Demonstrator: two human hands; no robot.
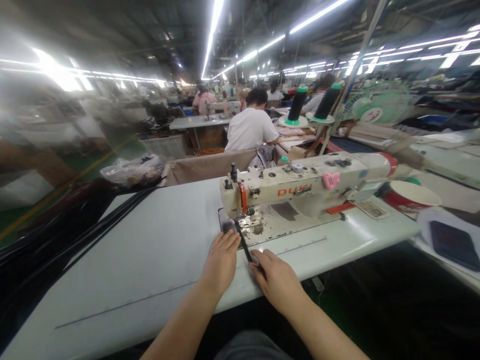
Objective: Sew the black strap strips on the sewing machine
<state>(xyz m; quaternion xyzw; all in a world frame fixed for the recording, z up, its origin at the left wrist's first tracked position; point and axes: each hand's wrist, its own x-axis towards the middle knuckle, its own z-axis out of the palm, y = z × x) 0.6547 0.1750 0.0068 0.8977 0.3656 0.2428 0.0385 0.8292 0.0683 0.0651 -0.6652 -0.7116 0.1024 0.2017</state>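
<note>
A narrow black fabric strip (244, 245) runs from the needle area of the sewing machine (300, 185) toward me. My left hand (222, 257) lies flat with fingers stretched out, its fingertips beside the strip's far end near the presser foot. Nearer to me, my right hand (276, 277) pinches the strip's near end between thumb and fingers. The machine's metal bed plate (277, 227) is worn and stained. Whether the strip sits under the presser foot is too small to tell.
Long black strips (112, 215) hang over the table's left side. Black thread cones (296, 105) stand behind the machine. At right are a phone (454, 245), a round red-and-white container (412, 195) and a green fan (377, 105). A person in white (250, 127) sits ahead.
</note>
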